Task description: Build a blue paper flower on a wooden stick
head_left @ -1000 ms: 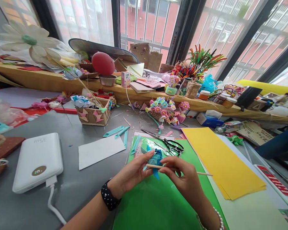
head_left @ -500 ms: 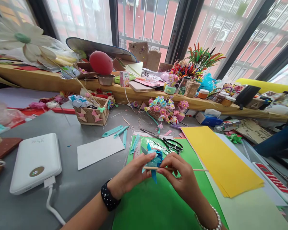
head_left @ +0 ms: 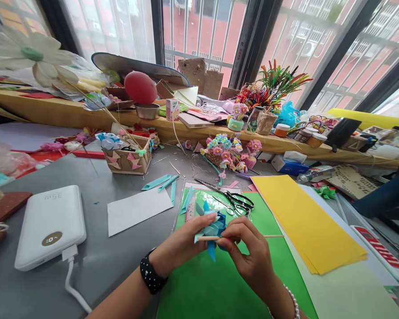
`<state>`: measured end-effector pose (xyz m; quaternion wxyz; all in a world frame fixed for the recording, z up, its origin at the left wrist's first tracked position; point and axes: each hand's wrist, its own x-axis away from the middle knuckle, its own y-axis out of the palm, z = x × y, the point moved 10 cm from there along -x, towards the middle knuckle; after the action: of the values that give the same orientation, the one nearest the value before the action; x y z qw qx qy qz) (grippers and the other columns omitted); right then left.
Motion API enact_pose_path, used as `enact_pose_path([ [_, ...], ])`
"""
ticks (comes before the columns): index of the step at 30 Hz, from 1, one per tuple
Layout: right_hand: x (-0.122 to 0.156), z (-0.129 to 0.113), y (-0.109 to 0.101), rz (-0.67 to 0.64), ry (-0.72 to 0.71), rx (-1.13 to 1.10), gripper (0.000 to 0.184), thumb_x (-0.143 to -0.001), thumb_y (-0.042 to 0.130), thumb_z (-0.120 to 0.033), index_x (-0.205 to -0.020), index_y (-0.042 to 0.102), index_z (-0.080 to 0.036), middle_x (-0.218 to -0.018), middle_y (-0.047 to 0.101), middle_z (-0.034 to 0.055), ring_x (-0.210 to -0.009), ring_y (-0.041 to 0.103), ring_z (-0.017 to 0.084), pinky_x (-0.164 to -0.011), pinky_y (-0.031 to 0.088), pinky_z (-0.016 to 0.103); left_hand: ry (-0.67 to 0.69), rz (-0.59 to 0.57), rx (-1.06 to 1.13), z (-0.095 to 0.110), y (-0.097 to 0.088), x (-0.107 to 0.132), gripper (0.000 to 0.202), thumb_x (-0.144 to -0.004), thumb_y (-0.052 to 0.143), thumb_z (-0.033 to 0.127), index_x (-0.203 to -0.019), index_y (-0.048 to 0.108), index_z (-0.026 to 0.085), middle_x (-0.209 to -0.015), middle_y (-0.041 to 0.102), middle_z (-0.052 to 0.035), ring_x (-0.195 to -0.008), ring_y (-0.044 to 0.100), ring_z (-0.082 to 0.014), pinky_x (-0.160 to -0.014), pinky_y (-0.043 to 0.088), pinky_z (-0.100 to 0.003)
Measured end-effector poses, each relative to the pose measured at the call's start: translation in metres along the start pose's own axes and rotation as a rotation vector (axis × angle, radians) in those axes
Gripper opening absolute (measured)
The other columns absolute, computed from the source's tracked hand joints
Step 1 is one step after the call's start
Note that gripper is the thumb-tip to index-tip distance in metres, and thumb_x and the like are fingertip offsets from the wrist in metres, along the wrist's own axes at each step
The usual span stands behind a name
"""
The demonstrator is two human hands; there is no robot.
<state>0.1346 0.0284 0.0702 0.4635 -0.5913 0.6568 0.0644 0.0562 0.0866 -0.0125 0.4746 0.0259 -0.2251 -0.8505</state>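
Above a green mat (head_left: pixel 232 283), my left hand (head_left: pixel 186 235) is closed on a blue folded-paper flower (head_left: pixel 213 227) with pointed petals. My right hand (head_left: pixel 249 248) pinches a thin wooden stick (head_left: pixel 209 238), which lies across the flower's near side. The stick's far end sticks out to the right past my right hand. Part of the flower is hidden behind my fingers. Just beyond my hands, black-handled scissors (head_left: pixel 241 204) and a clear ruler (head_left: pixel 190 209) rest on the mat, beside a folded light-blue paper strip (head_left: pixel 187 200).
Yellow paper sheets (head_left: pixel 306 221) lie to the right. On the left are a white card (head_left: pixel 139 212), more blue strips (head_left: pixel 156 182) and a white power bank (head_left: pixel 51 226) with its cable. A cardboard box (head_left: pixel 128 161) and a bunch of craft flowers (head_left: pixel 226 153) stand behind.
The stick has slid slightly left and down against the paper flower, and its angle has shifted a little. My right hand's fingers have moved slightly lower; both hands keep their hold.
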Motion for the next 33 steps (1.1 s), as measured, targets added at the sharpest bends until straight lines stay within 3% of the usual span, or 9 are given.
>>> enact_pose_path([
  [3, 0.0, 0.001, -0.003, 0.022, -0.03, 0.077, 0.007, -0.083, 0.052, -0.016, -0.077, 0.056, -0.018, -0.069, 0.055, 0.0025, -0.062, 0.054, 0.014, -0.051, 0.047, 0.023, -0.142, -0.024, 0.092, -0.017, -0.001, -0.007, 0.041, -0.07, 0.057, 0.057, -0.068, 0.056, 0.016, -0.062, 0.051, 0.0014, -0.056, 0.051, -0.0103, -0.054, 0.045, -0.022],
  [5, 0.0, 0.003, -0.004, 0.027, -0.046, 0.134, 0.008, -0.084, 0.052, -0.017, -0.078, 0.056, -0.018, -0.07, 0.055, 0.003, -0.063, 0.054, 0.014, -0.052, 0.047, 0.024, -0.11, 0.118, -0.026, -0.01, -0.022, -0.01, 0.044, -0.072, 0.053, 0.06, -0.083, 0.057, 0.017, -0.072, 0.056, -0.0009, -0.063, 0.054, -0.0124, -0.056, 0.045, -0.022],
  [8, 0.001, 0.004, -0.004, 0.036, -0.075, 0.215, 0.008, -0.085, 0.051, -0.019, -0.078, 0.056, -0.019, -0.07, 0.057, 0.0036, -0.062, 0.055, 0.014, -0.052, 0.048, 0.025, 0.162, 0.286, -0.289, 0.031, -0.045, -0.004, 0.05, -0.077, 0.049, 0.056, -0.111, 0.047, 0.02, -0.1, 0.058, -0.0073, -0.079, 0.058, -0.0175, -0.062, 0.044, -0.025],
  [10, 0.001, 0.002, -0.003, 0.038, -0.102, 0.27, 0.009, -0.085, 0.051, -0.02, -0.078, 0.057, -0.018, -0.07, 0.058, 0.0039, -0.063, 0.056, 0.015, -0.054, 0.049, 0.025, 0.45, 0.422, -0.572, 0.069, -0.047, 0.014, 0.037, -0.079, 0.054, 0.044, -0.107, 0.051, 0.02, -0.102, 0.056, -0.0062, -0.082, 0.054, -0.0167, -0.068, 0.042, -0.026],
  [11, 0.002, 0.001, -0.002, 0.035, -0.117, 0.296, 0.009, -0.086, 0.051, -0.02, -0.078, 0.057, -0.018, -0.07, 0.058, 0.004, -0.063, 0.057, 0.015, -0.055, 0.049, 0.026, 0.568, 0.408, -0.719, 0.081, -0.036, 0.021, 0.028, -0.079, 0.057, 0.04, -0.099, 0.056, 0.02, -0.096, 0.057, -0.005, -0.079, 0.053, -0.0165, -0.068, 0.041, -0.026],
  [13, 0.002, -0.001, 0.0, 0.022, -0.143, 0.333, 0.01, -0.086, 0.05, -0.02, -0.078, 0.057, -0.018, -0.07, 0.06, 0.0042, -0.065, 0.058, 0.015, -0.058, 0.049, 0.026, 0.715, 0.208, -0.961, 0.085, -0.004, 0.028, 0.015, -0.078, 0.06, 0.032, -0.088, 0.063, 0.021, -0.086, 0.06, -0.0037, -0.078, 0.053, -0.0174, -0.073, 0.039, -0.028],
  [15, 0.002, -0.001, 0.002, 0.009, -0.157, 0.352, 0.011, -0.086, 0.049, -0.018, -0.078, 0.056, -0.018, -0.071, 0.06, 0.0045, -0.065, 0.058, 0.015, -0.058, 0.048, 0.026, 0.751, -0.014, -1.113, 0.075, 0.021, 0.03, 0.011, -0.079, 0.059, 0.029, -0.085, 0.066, 0.022, -0.081, 0.062, -0.0039, -0.078, 0.053, -0.0181, -0.075, 0.038, -0.029],
  [17, 0.002, -0.001, 0.001, 0.006, -0.155, 0.356, 0.011, -0.086, 0.049, -0.017, -0.078, 0.056, -0.017, -0.071, 0.059, 0.0048, -0.064, 0.058, 0.016, -0.057, 0.048, 0.026, 0.74, -0.106, -1.189, 0.066, 0.031, 0.03, 0.013, -0.081, 0.057, 0.026, -0.088, 0.066, 0.022, -0.081, 0.063, -0.0051, -0.078, 0.053, -0.0187, -0.074, 0.038, -0.03],
  [33, 0.001, 0.008, 0.005, -0.026, -0.058, 0.247, 0.01, -0.087, 0.045, -0.017, -0.078, 0.051, -0.018, -0.07, 0.053, 0.0032, -0.06, 0.052, 0.014, -0.051, 0.045, 0.024, 0.686, -0.084, -1.185, 0.061, 0.029, 0.027, 0.008, -0.081, 0.055, 0.026, -0.084, 0.061, 0.02, -0.082, 0.061, -0.0044, -0.079, 0.052, -0.0186, -0.076, 0.038, -0.03],
])
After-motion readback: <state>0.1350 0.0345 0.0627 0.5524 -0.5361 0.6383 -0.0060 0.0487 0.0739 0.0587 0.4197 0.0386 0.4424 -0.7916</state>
